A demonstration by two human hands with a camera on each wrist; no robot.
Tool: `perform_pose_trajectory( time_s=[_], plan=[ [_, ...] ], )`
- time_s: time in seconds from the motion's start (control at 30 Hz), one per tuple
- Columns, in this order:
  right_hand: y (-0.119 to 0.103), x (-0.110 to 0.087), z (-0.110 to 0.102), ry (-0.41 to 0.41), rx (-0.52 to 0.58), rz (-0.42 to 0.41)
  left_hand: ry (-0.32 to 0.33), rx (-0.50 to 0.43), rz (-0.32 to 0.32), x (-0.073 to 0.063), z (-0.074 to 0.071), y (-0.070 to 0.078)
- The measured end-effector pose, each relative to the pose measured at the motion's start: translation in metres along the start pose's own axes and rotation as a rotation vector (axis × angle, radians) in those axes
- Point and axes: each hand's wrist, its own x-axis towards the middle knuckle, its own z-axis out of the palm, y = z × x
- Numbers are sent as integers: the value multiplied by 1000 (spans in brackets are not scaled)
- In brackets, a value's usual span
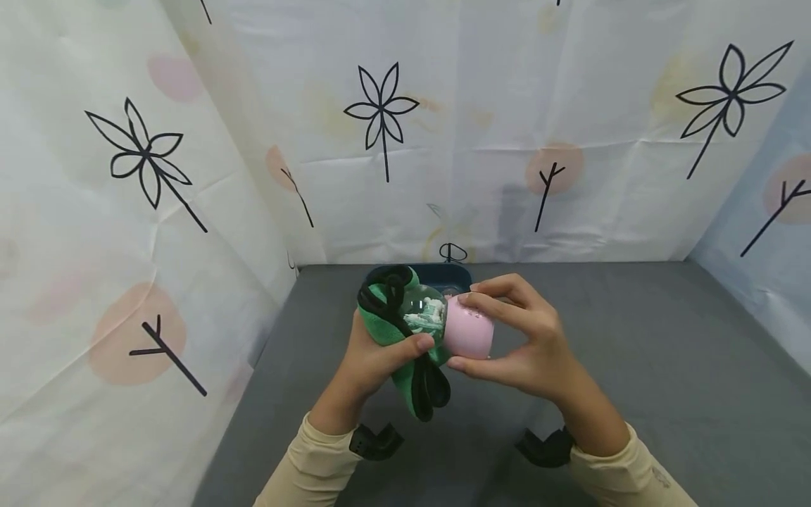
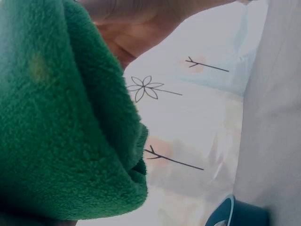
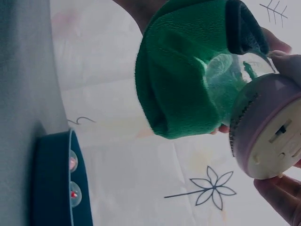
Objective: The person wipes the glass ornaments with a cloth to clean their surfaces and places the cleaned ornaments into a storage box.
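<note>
A snow globe with a clear dome (image 1: 426, 313) and a pink base (image 1: 469, 328) lies tilted sideways between the two hands. My left hand (image 1: 379, 362) holds a green cloth (image 1: 380, 327) with black edging around the dome, its thumb pressing the near side. With fingers and thumb my right hand (image 1: 529, 338) grips the pink base. White and green shapes show inside the dome. In the right wrist view the base's pale underside (image 3: 277, 141) faces the camera, with a small switch on it. The cloth (image 2: 61, 117) fills much of the left wrist view.
Behind the hands, a dark teal bin (image 1: 453, 273) stands at the back of the grey table (image 1: 621, 338). Round clear items (image 3: 74, 193) with red bits sit inside it. Patterned white curtains (image 1: 469, 127) hang at the back and sides.
</note>
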Motion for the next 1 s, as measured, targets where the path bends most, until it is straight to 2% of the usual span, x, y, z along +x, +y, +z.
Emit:
perform_pose_trajectory(
  time_s=[0.33, 0.57, 0.7, 0.87, 1.0],
  plan=[
    [4, -1, 8, 115, 91, -26, 34, 47, 93, 2, 4, 4],
    [7, -4, 18, 268, 64, -69, 9, 12, 76, 0, 11, 6],
    [9, -4, 19, 278, 55, -52, 34, 65, 63, 0, 10, 5],
    [7, -8, 15, 203, 119, 98, 54, 117, 40, -2, 7, 2],
    [1, -8, 8, 123, 166, 319, 50, 135, 24, -3, 5, 1]
  ],
)
